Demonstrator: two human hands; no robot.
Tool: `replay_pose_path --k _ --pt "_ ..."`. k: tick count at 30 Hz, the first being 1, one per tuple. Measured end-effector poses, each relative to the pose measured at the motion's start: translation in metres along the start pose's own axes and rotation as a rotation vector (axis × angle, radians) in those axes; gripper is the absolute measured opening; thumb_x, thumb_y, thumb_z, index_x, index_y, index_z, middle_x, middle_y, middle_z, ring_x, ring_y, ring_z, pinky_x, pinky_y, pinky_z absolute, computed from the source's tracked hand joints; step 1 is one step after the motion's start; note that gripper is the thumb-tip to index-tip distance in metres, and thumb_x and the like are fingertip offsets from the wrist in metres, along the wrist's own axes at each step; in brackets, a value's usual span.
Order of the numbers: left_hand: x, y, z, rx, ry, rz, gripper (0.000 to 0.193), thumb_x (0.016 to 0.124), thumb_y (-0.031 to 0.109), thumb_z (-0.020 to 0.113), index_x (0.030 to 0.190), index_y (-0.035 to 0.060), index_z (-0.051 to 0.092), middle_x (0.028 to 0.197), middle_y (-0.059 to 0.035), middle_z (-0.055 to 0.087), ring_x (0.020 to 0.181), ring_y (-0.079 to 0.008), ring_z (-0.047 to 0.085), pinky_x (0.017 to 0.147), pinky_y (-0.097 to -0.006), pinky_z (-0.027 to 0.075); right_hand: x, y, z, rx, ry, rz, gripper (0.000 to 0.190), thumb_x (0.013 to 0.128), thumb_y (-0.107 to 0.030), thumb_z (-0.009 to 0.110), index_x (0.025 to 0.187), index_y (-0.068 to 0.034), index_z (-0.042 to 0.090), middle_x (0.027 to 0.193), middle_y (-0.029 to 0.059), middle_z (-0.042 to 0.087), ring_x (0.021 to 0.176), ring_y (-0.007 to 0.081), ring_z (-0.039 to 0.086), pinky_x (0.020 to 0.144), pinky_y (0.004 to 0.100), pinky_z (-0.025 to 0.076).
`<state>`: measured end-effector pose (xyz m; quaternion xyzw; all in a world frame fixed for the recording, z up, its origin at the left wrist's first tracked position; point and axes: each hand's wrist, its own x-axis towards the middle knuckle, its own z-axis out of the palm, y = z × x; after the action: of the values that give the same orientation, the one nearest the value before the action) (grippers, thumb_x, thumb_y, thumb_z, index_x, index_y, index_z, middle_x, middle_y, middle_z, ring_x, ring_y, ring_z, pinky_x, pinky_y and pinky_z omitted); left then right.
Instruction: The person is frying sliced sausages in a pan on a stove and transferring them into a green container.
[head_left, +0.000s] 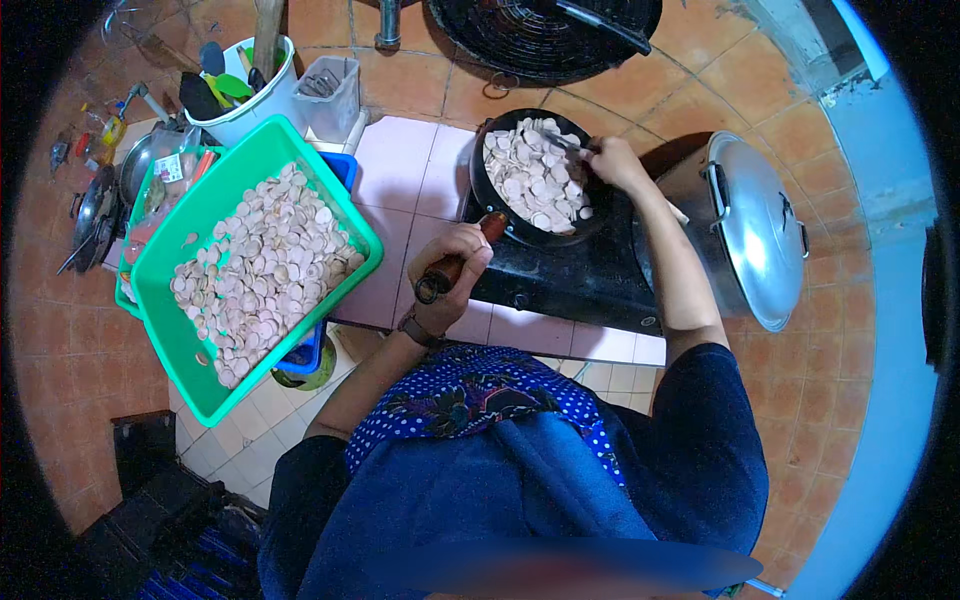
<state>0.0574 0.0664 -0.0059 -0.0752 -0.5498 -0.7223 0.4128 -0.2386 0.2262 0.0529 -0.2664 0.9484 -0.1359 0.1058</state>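
Note:
A black wok (477, 169) sits on the black gas stove (570, 281), filled with pale round slices (536, 172). My left hand (454, 266) is closed around the wok's brown wooden handle (491, 225). At the wok's far right side my right hand (613, 161) grips a utensil (559, 139), whose dark metal end lies among the slices; its exact kind cannot be told. To my left stands a green plastic basin (157, 349) holding many more of the same pale slices (262, 285).
Right of the stove is a large metal pot (679, 187) with a domed lid (765, 232). Behind the basin are a white bucket of utensils (289, 90) and a clear plastic container (330, 109). A blackened round pan (510, 45) is at the wall. A blue tray (341, 166) shows under the basin.

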Motion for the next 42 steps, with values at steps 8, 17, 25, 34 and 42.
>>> replay_pose_path --k 8,17,25,34,42 --pt "0.002 0.004 0.001 -0.017 -0.009 0.009 0.015 0.083 -0.013 0.060 0.081 0.0020 0.056 0.084 -0.0065 0.060 0.082 -0.0171 0.058 0.086 -0.0344 0.047 -0.053 -0.023 0.027 -0.276 -0.158 0.014 0.027 0.081 -0.021 0.057 0.096 -0.002 0.069 0.098 0.0220 0.067 0.094 0.0361 0.065 0.084 0.0447 0.052" --pt "0.001 0.007 0.002 -0.016 -0.017 -0.012 0.013 0.083 -0.012 0.061 0.082 0.0006 0.056 0.084 -0.0068 0.060 0.082 -0.0172 0.057 0.083 -0.0334 0.047 -0.053 -0.007 -0.007 -0.875 0.135 -0.054 0.020 0.081 -0.015 0.058 0.095 -0.005 0.069 0.096 0.0157 0.069 0.086 0.0295 0.069 0.072 0.0406 0.056" --pt "-0.001 0.003 0.002 0.004 -0.006 0.017 0.014 0.083 -0.012 0.061 0.082 0.0008 0.055 0.084 -0.0086 0.060 0.082 -0.0190 0.058 0.084 -0.0358 0.047 -0.048 -0.045 0.034 -0.588 0.005 -0.195 0.020 0.078 -0.014 0.060 0.094 -0.004 0.067 0.098 0.0162 0.066 0.087 0.0311 0.068 0.072 0.0419 0.055" --pt "0.000 0.008 0.006 -0.005 0.017 -0.010 0.014 0.083 -0.011 0.062 0.081 0.0011 0.056 0.083 -0.0081 0.061 0.081 -0.0187 0.058 0.085 -0.0358 0.047 -0.039 -0.019 -0.016 -0.901 -0.024 -0.131 0.017 0.076 -0.016 0.061 0.089 -0.011 0.070 0.090 0.0147 0.069 0.086 0.0310 0.068 0.071 0.0407 0.055" --pt "-0.004 0.007 0.003 -0.032 0.010 -0.014 0.014 0.083 -0.011 0.062 0.082 0.0016 0.056 0.083 -0.0075 0.061 0.082 -0.0186 0.058 0.086 -0.0377 0.046 -0.067 -0.052 0.007 -0.278 -0.528 -0.306 0.032 0.074 -0.011 0.055 0.102 -0.001 0.066 0.103 0.0246 0.065 0.100 0.0373 0.063 0.086 0.0427 0.050"
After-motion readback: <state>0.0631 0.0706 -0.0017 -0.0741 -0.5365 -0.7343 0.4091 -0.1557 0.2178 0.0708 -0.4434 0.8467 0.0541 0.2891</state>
